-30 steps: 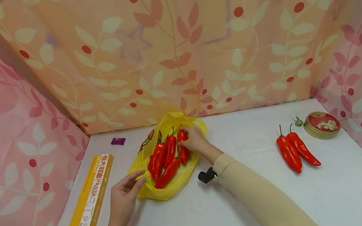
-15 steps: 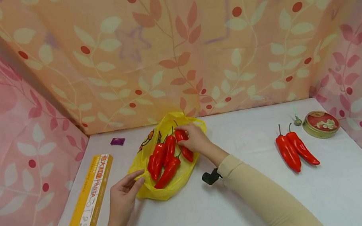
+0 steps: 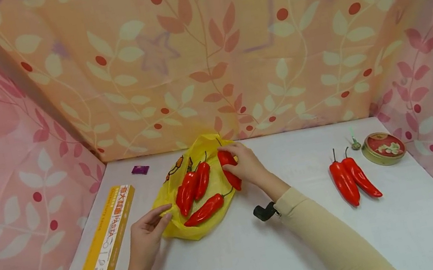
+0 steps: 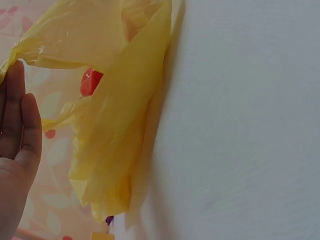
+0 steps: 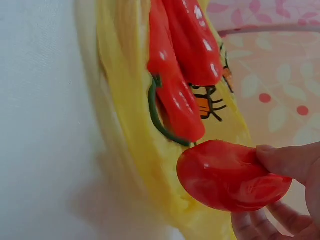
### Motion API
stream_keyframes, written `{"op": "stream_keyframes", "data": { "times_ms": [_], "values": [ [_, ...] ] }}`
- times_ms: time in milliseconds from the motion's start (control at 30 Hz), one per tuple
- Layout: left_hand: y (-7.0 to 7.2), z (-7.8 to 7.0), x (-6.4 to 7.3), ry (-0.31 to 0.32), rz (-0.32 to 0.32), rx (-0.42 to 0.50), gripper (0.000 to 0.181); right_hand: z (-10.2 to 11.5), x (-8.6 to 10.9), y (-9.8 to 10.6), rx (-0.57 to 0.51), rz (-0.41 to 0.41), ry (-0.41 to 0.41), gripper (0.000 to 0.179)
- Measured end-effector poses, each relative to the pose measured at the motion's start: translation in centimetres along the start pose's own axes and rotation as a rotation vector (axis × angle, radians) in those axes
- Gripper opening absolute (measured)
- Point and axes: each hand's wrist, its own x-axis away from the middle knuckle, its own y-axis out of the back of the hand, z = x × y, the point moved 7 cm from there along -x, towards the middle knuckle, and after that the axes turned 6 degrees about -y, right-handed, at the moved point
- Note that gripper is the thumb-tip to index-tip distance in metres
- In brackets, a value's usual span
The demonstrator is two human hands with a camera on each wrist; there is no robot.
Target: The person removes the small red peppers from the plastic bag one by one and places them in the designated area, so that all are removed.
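Observation:
My left hand [image 3: 147,236] pinches the left edge of a yellow plastic bag [image 3: 165,192], its fingers extended toward the bag; the left wrist view shows the film [image 4: 125,95] drawn to the fingertips. Several red chili peppers [image 3: 205,211] lie in the open bag, green stems showing. Over the bag's right side, my right hand [image 3: 247,163] grips another red chili pepper [image 3: 230,170] between thumb and fingers. In the right wrist view this held pepper [image 5: 230,175] is close in front of the bag, near the other peppers [image 5: 172,90].
Two more red chili peppers [image 3: 350,183] lie at the right of the white table [image 3: 239,266]. Behind them are a round tin [image 3: 383,149] and a small green item [image 3: 355,143]. A yellow pasta box [image 3: 105,241] and a purple packet [image 3: 140,169] are at the left.
My right hand has moved right with the chili pepper, from among the others to the bag's right edge. One pepper in the bag has shifted flatter, its stem swung right. The left hand stays put.

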Motion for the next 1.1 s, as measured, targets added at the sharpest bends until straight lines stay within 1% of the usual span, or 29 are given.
{"op": "stream_keyframes", "data": {
  "times_ms": [233, 400, 667, 767, 967, 1100],
  "values": [
    [-0.1, 0.2, 0.0, -0.009, 0.003, 0.000, 0.032, -0.5, 1.0, 0.8, -0.029, -0.003, -0.021, 0.054],
    [-0.1, 0.2, 0.1, -0.003, -0.001, 0.005, 0.033, -0.6, 1.8, 1.8, -0.058, -0.007, -0.021, 0.056],
    [-0.1, 0.1, 0.1, 0.004, -0.004, 0.000, 0.033, -1.0, 3.1, 4.2, -0.105, -0.039, -0.005, 0.058],
    [-0.1, 0.1, 0.0, 0.008, -0.003, -0.002, 0.033, -1.3, 3.6, 5.0, -0.115, -0.041, -0.016, 0.059],
    [0.0, 0.1, 0.0, 0.011, -0.010, -0.009, 0.033, -1.8, 4.7, 7.0, -0.110, -0.046, -0.032, 0.057],
    [-0.1, 0.3, 0.0, 0.007, -0.009, -0.001, 0.033, -2.8, 5.3, 8.2, -0.085, -0.055, -0.054, 0.059]
  ]
}}
